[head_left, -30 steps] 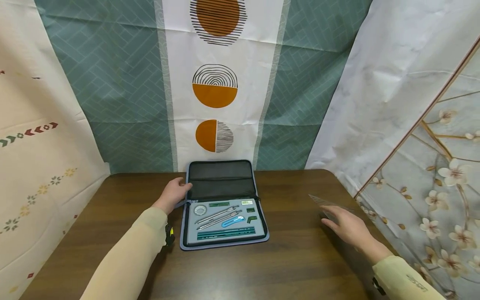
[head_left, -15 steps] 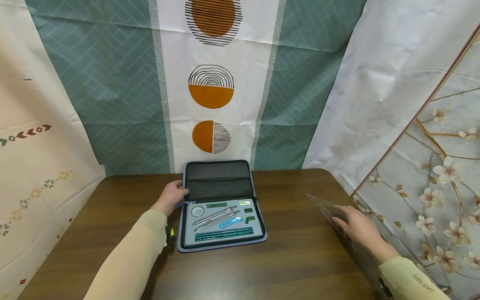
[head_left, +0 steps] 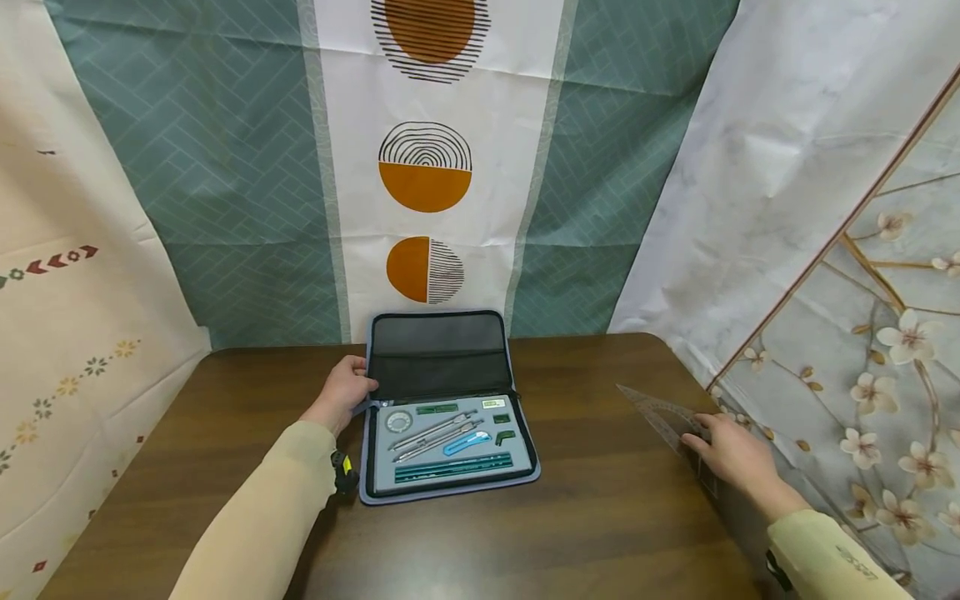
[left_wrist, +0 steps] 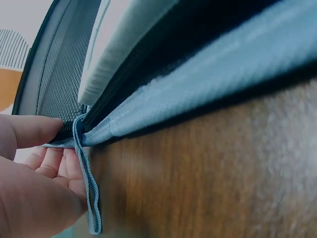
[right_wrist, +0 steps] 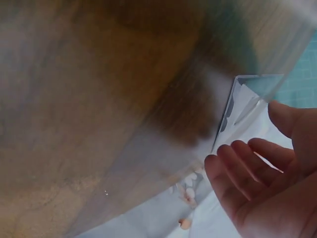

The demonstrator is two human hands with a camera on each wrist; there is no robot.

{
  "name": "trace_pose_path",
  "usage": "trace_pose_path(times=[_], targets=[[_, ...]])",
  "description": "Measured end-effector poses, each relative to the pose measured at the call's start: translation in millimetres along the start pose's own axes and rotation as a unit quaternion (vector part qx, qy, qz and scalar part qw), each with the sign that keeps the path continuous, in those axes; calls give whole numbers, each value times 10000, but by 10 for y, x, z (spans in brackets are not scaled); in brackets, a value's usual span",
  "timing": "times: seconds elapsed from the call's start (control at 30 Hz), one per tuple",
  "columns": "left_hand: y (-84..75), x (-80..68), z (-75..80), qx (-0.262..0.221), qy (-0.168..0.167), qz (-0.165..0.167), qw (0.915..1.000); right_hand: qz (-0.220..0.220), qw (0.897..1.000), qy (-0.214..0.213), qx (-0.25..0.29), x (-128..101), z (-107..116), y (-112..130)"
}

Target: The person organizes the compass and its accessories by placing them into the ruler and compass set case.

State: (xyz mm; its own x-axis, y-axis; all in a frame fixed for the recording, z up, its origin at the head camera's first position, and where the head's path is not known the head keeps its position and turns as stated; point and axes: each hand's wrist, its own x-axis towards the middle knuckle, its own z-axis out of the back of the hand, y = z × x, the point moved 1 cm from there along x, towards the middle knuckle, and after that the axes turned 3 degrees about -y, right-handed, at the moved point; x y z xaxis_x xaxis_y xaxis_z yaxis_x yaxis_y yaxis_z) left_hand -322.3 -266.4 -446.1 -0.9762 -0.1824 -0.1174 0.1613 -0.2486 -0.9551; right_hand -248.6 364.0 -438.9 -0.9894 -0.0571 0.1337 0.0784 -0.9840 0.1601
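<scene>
Lying open, case (head_left: 448,408): centre of the frame on the tabletop (head_left: 600,517), lid propped up against the backdrop, tray flat toward the person.
Left hand (head_left: 346,393): at the case's left edge by the hinge; thumb and fingers pinch the edge of the case beside a blue loop (left_wrist: 88,188), as the left wrist view shows.
Right hand (head_left: 731,454): right of the frame, near the tabletop's right edge; fingers relaxed and slightly spread, fingertips touching the clear set square (head_left: 663,414). Nothing is gripped.
Set square: flat on the tabletop, well apart from the case, its point aimed up-left; the right wrist view shows it blurred and close to the fingers (right_wrist: 237,163).
Tray contents: small round protractor (head_left: 400,420) upper left, two metal compasses (head_left: 435,435) lying diagonally, blue cutter (head_left: 467,442) just right of them, green strip (head_left: 453,467) along the lower edge.
Backdrop: teal and white cloth (head_left: 427,167) with orange half-circles, behind the case.
</scene>
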Motion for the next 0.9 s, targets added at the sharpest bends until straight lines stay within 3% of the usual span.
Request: trace_pose_path(times=[0.5,0.73,0.9], targets=[[37,-21,32,-173,143,-159,9996,-843,9922,899,-161,169,155,-32],[79,-80,60,-232,163,-214,9994,-1005,9880,1126,-331,213,205,-28],[89,-105,68,-244,214,-314,9990,-1187,9828,1413,-105,271,215,-53]])
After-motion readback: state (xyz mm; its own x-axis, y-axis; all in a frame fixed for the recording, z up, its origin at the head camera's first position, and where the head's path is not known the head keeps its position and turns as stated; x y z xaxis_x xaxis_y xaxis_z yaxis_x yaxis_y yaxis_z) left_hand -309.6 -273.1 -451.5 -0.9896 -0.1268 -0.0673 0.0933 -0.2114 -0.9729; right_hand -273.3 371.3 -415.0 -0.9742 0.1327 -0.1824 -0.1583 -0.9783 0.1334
